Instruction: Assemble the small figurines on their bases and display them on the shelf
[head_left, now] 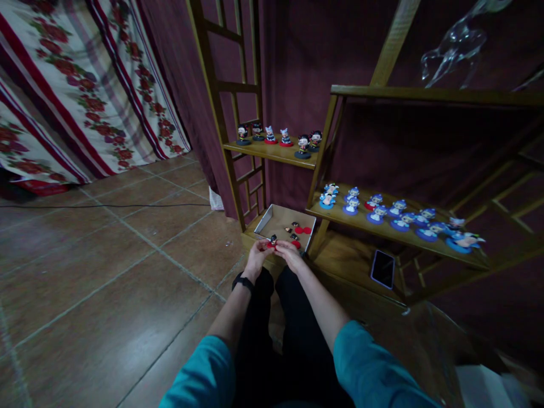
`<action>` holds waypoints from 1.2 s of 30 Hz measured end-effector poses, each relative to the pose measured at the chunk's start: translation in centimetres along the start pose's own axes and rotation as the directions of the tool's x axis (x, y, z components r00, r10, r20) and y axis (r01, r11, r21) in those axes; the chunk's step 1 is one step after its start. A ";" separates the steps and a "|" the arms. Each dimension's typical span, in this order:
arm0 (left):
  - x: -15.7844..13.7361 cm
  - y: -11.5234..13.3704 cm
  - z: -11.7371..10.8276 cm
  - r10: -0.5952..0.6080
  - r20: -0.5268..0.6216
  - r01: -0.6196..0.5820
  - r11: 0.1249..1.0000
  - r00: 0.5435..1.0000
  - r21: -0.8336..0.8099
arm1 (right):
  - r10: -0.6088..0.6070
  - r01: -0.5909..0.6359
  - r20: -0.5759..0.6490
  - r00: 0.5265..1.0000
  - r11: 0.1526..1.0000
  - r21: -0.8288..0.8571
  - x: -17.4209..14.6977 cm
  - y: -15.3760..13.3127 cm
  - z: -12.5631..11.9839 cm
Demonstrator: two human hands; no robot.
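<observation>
Between my two hands is a small figurine [273, 240] with a dark head and a red base. My left hand [257, 256] grips it from the left, fingers closed at the base. From the right, the fingers of my right hand [289, 254] close on the same base. Just beyond my hands is a shallow cardboard box [278, 214] with a white rim. Several small dark-headed figurines [294, 237] lie in it, along with red discs [303, 230].
A wooden shelf [272, 150] holds several figurines on round bases. On the lower right shelf [425, 241] stand rows of blue-and-white figurines [376, 213]. A phone [383, 269] lies on the bottom board. A clear horse-like ornament [454, 45] stands above. A cable [106, 205] crosses the tiled floor.
</observation>
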State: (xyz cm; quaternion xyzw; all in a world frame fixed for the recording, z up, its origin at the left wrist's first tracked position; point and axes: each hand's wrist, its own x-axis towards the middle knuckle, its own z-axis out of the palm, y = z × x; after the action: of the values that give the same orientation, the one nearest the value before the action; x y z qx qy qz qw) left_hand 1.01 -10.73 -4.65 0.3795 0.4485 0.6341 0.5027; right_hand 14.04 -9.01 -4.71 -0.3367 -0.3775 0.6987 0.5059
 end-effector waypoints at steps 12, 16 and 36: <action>-0.3 0.9 -0.4 -0.146 0.147 0.158 0.984 0.978 -0.077 | 0.046 -0.040 -0.083 0.995 0.997 0.069 0.3 0.0 -0.4; -0.4 1.1 -0.3 -0.152 0.142 0.171 0.977 0.978 -0.127 | 0.059 -0.058 -0.009 0.998 0.995 0.082 0.3 -0.1 -0.7; -0.1 0.6 0.0 -0.142 0.155 0.155 0.985 0.978 -0.076 | 0.022 -0.021 -0.031 0.999 0.999 0.031 0.3 0.1 -0.4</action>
State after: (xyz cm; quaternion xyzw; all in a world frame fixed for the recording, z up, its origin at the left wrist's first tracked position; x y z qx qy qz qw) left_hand 0.88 -10.83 -4.07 0.3690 0.4086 0.5838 0.5967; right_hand 14.20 -8.67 -5.04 -0.3439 -0.3553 0.7044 0.5092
